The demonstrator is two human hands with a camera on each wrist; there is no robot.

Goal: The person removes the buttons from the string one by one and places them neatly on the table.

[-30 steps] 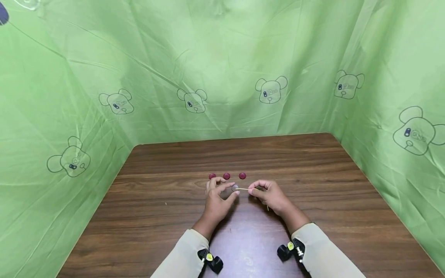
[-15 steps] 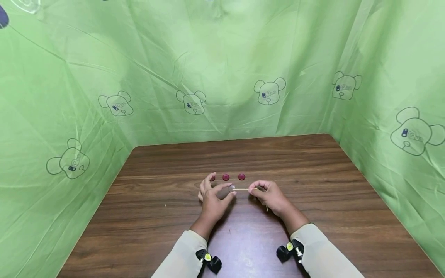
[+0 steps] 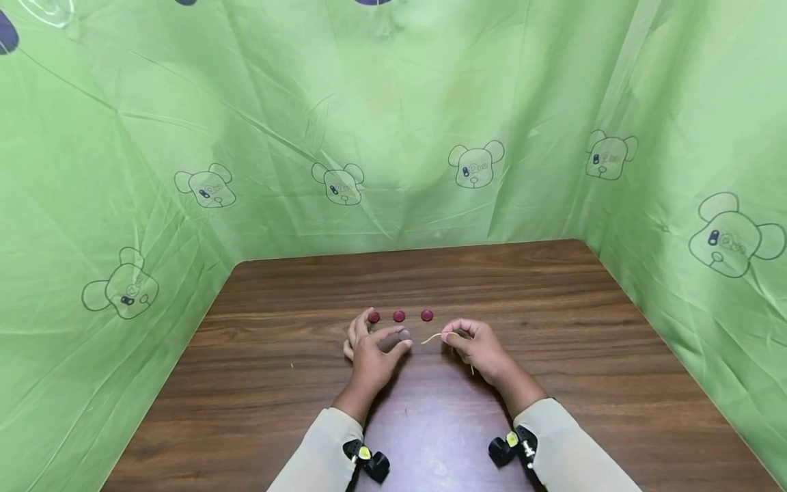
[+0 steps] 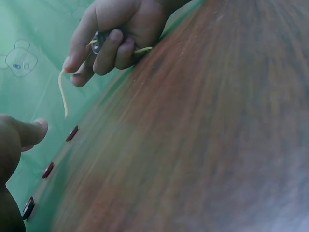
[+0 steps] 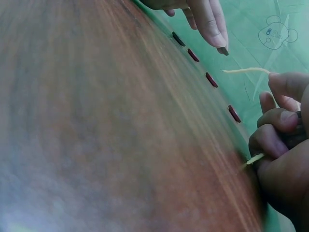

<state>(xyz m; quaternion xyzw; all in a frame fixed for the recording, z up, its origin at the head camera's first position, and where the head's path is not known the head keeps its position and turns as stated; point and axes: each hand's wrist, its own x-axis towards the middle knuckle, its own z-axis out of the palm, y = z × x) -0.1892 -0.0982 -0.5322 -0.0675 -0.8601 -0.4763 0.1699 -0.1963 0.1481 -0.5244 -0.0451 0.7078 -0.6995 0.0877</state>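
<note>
Between thumb and index finger, my left hand (image 3: 373,355) pinches a small round grey button-like disc (image 3: 404,335), seen edge-on as a dark piece (image 5: 222,50) in the right wrist view. To its right, my right hand (image 3: 478,348) pinches a thin yellow string (image 3: 432,337), whose free end droops toward the disc with a gap between them. The string's other end (image 4: 144,50) comes out below the curled fingers. Something dark and shiny (image 4: 97,43) shows among those fingers, mostly hidden.
Dark red round buttons lie in a row just beyond the hands: a left one (image 3: 374,317), a middle one (image 3: 399,316) and a right one (image 3: 427,315). The brown wooden table (image 3: 258,410) ends at a green curtain (image 3: 393,123) behind and on both sides.
Earlier the string ran straight to the grey disc; now its end is apart from the disc and bends down. My left hand has shifted slightly left with the disc; the right hand has barely moved.
</note>
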